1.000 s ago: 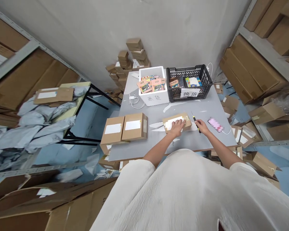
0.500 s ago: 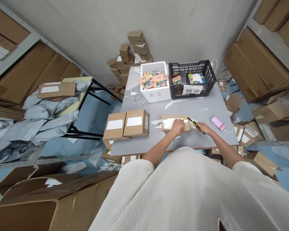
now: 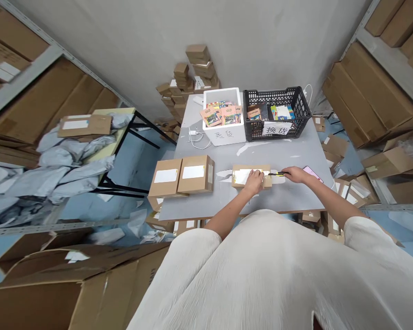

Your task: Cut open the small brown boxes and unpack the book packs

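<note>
A small cardboard box point(image 3: 239, 179) with a white label lies near the front of the grey table point(image 3: 223, 201). My left hand point(image 3: 254, 181) rests on top of this box, its fingers bent over the label; nothing is seen held in it. From the right, my right hand point(image 3: 293, 174) is closed around a black and yellow utility knife point(image 3: 281, 173), whose tip points left at the box's right end. Whether the tip touches the box is too small to tell. Beyond my right hand lies a pink phone point(image 3: 313, 173).
Two labelled boxes point(image 3: 195, 173) stand at the table's left. Behind are a white bin point(image 3: 226, 136) of booklets and a black crate point(image 3: 303, 117). Grey parcels point(image 3: 55, 174) cover the left side table, and a large open carton point(image 3: 113, 293) sits at lower left.
My right hand has moved slightly up, turning the knife from slanted to nearly level, its tip now at the box's right end. My left hand stays on the box.
</note>
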Tool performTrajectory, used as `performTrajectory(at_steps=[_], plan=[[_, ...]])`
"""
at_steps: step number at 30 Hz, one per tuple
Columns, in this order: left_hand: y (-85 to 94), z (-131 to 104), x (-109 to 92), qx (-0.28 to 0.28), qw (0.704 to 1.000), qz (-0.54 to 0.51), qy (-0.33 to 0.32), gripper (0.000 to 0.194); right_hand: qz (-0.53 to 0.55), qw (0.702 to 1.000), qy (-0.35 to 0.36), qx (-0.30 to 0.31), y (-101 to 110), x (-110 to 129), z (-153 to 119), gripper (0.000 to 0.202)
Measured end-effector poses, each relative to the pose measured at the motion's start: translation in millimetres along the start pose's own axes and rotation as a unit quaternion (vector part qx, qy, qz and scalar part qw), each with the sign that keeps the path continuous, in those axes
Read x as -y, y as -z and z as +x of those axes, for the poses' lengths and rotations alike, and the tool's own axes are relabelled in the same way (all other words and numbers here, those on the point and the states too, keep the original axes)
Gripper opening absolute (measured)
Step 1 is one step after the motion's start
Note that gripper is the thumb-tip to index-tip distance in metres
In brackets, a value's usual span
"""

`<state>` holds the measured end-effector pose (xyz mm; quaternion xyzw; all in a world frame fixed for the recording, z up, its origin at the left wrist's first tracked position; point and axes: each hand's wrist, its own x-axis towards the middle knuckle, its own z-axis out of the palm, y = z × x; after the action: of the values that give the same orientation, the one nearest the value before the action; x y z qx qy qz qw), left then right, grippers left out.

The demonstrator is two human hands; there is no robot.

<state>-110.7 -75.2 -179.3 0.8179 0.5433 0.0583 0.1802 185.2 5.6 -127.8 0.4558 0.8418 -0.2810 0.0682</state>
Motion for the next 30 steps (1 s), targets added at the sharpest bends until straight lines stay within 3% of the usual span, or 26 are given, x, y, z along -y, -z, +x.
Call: performTrajectory(at_steps=[5,8,13,18,24,26,30], plan=[[-1.8,-2,-1,-0.003,1.0,-0.002,0.006,0.069,-0.093,0.995,0.032,0.014,6,8,21,0.038],[-1.4,-2,-1,-0.003,1.0,-0.002,0.007,0.068,-0.093,0.995,0.026,0.025,5,10,29,0.037],[1.9,1,-3,0.007,1.0,0.0,0.016,0.066,0.067,0.995,-0.019,0.07,-5,-4,24,0.032],[5.6,0,-5,0.016,0.999,0.001,0.027,0.067,0.219,0.966,-0.059,0.124,-15,-13,0,0.037],[12.0,-1,-7,0.02,0.999,-0.003,0.031,0.067,0.264,0.952,-0.053,0.143,-28,-9,-19,0.032],[15.1,-1,-8,0.026,0.999,-0.004,0.038,0.067,0.271,0.951,-0.058,0.137,-33,-10,-24,0.033],[21.6,-3,-11,0.035,0.998,-0.012,0.045,0.081,0.314,0.943,-0.097,0.046,-40,-13,-32,0.041]])
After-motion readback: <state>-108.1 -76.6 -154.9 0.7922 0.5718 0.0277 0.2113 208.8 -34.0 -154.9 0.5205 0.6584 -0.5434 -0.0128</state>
